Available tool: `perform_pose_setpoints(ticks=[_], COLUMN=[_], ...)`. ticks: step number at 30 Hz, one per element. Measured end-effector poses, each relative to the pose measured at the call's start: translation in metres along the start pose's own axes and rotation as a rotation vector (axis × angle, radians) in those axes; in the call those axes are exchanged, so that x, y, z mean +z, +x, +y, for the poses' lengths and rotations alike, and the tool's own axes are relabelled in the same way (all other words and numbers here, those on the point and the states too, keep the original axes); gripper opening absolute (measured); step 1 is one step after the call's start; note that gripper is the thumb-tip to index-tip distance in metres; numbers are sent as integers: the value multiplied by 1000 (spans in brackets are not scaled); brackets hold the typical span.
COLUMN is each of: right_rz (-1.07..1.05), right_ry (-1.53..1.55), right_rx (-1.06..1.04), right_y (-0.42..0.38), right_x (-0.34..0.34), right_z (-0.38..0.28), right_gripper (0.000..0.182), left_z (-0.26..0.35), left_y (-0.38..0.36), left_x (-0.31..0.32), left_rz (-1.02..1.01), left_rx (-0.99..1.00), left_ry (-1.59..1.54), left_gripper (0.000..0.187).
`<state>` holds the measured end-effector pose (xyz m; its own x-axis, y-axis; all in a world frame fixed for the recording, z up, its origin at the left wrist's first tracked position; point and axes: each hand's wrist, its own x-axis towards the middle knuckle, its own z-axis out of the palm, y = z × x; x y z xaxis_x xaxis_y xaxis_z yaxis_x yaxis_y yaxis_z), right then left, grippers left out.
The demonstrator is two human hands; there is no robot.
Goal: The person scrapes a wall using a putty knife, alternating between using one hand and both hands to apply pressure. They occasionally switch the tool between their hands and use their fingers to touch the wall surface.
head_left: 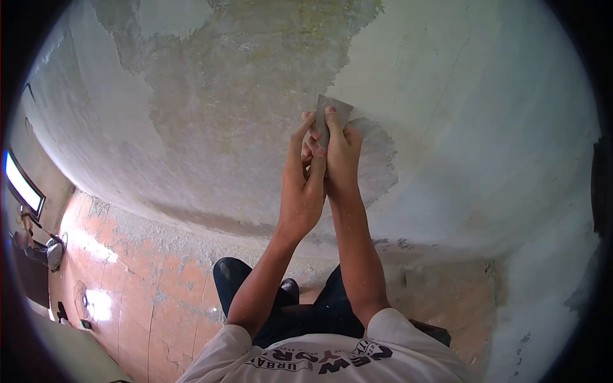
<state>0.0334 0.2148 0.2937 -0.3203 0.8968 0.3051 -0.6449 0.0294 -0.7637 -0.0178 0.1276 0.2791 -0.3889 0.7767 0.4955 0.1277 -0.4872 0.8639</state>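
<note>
White cotton of a printed shirt (332,357) is filling the bottom of the frame, and I am looking past it up two bare forearms. Both hands are closing together around one scraper (332,115) at upper centre: the left hand (305,185) is wrapping from below and sits nearer me, the right hand (343,159) is gripping higher. Its blade is pointing up the frame, edge meeting the wall (485,127) where pale paint borders the scraped grey patch (255,96).
</note>
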Motion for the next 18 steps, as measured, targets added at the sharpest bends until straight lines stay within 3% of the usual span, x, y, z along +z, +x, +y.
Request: perform_pose_setpoints(ticks=[3, 14, 18], right_rz=[17, 18, 15], right_ry=[-16, -17, -18], right_rx=[-7, -51, -28], right_y=[-4, -1, 2], right_x=[-4, -2, -2], right_z=[7, 4, 4], right_gripper=[48, 44, 46], left_z=[-4, -14, -13], left_y=[-11, -1, -2], left_x=[-2, 0, 3], left_rz=[-12, 5, 16], left_rx=[-127, 93, 43], left_ry=[25, 62, 3], left_gripper=[49, 50, 49])
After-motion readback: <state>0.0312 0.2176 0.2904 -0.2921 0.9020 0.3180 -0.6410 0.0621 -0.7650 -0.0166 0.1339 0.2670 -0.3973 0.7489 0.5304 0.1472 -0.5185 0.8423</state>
